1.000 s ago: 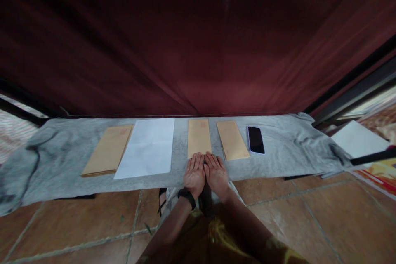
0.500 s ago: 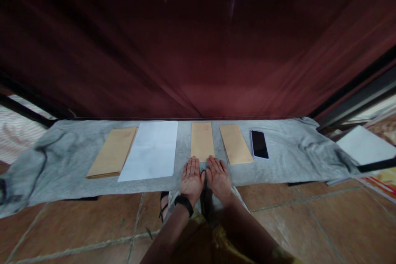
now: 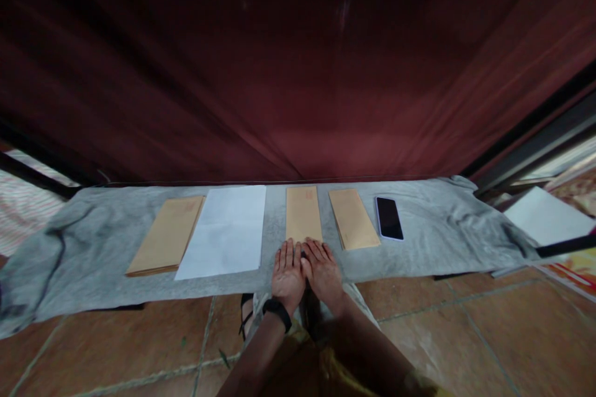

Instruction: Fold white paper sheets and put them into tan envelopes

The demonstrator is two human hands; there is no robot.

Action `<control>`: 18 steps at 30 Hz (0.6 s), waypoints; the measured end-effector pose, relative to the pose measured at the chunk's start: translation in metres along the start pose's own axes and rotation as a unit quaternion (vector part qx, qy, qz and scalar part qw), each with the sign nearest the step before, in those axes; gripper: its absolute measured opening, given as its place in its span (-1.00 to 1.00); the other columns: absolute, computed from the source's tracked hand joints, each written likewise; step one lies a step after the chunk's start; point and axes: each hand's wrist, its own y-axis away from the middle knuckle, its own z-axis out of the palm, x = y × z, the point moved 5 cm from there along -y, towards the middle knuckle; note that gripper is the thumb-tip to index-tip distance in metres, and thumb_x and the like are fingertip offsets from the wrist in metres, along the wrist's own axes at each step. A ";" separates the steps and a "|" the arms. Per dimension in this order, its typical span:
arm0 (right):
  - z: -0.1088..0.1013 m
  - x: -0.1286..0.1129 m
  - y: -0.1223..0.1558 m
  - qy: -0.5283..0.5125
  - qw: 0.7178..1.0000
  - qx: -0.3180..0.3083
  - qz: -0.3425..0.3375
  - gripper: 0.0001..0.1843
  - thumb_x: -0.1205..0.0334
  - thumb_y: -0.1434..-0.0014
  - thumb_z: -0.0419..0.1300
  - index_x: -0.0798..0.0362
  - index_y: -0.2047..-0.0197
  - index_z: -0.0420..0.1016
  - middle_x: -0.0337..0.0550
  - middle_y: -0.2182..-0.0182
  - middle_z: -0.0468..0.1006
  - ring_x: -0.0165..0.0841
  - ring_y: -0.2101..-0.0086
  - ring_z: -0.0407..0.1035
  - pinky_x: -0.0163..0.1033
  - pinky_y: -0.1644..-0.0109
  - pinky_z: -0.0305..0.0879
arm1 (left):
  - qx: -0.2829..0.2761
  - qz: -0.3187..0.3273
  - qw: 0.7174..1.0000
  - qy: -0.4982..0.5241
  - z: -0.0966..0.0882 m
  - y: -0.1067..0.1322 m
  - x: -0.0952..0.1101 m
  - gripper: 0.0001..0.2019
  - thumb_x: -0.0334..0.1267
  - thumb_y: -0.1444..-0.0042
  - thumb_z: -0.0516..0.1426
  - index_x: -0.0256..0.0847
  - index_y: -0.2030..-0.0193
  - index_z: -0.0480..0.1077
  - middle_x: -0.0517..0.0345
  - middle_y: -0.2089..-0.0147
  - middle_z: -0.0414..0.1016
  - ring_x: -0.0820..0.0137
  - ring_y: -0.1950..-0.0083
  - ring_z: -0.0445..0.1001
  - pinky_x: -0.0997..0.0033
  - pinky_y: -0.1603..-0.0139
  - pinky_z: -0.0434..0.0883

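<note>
Left hand and right hand have moved closer together. Their fingers are out straight and flat, holding nothing. One brown envelope lies right at the fingertips, with white paper left of them and a phone off right.

a phone with a dark screen and a pale purple edge lies on a wrinkly grey cloth. behind it hangs a big dark red cloth with soft folds. the floor has brown tiles, and a small green leaf lies on it. far left is a stripy cloth. far right is something flat and white, near a red and yellow printed thing.
</note>
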 end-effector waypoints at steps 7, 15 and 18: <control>-0.002 0.000 0.002 0.015 1.000 0.018 0.016 -0.53 0.17 -0.46 -0.05 0.04 -0.35 0.30 -0.05 -0.32 0.34 -0.24 -0.30 0.19 0.01 -0.41 0.02 | -0.023 -0.014 0.999 0.021 -0.007 -0.003 -0.003 -0.50 -0.29 -0.31 -0.06 -0.36 -0.35 0.27 -0.22 -0.44 0.19 0.12 -0.47 0.14 0.01 -0.43 0.19; -0.001 0.005 0.006 0.011 0.999 0.034 0.033 -0.51 0.19 -0.45 -0.05 0.08 -0.38 0.26 -0.04 -0.32 0.32 -0.25 -0.30 0.21 0.02 -0.43 -0.02 | -0.044 -0.058 0.997 0.003 -0.023 -0.020 -0.009 -0.59 -0.30 -0.32 -0.07 -0.30 -0.20 0.41 -0.18 -0.29 0.41 0.09 -0.30 0.37 0.06 -0.28 0.32; 0.000 0.005 0.006 0.011 0.999 0.036 0.035 -0.50 0.20 -0.43 -0.03 0.08 -0.38 0.25 -0.02 -0.32 0.33 -0.24 -0.29 0.21 0.03 -0.42 -0.02 | -0.034 -0.076 0.996 0.041 -0.026 -0.034 -0.015 -0.64 -0.31 -0.32 -0.06 -0.28 -0.10 0.45 -0.13 -0.13 0.50 0.16 -0.16 0.44 0.14 -0.21 0.36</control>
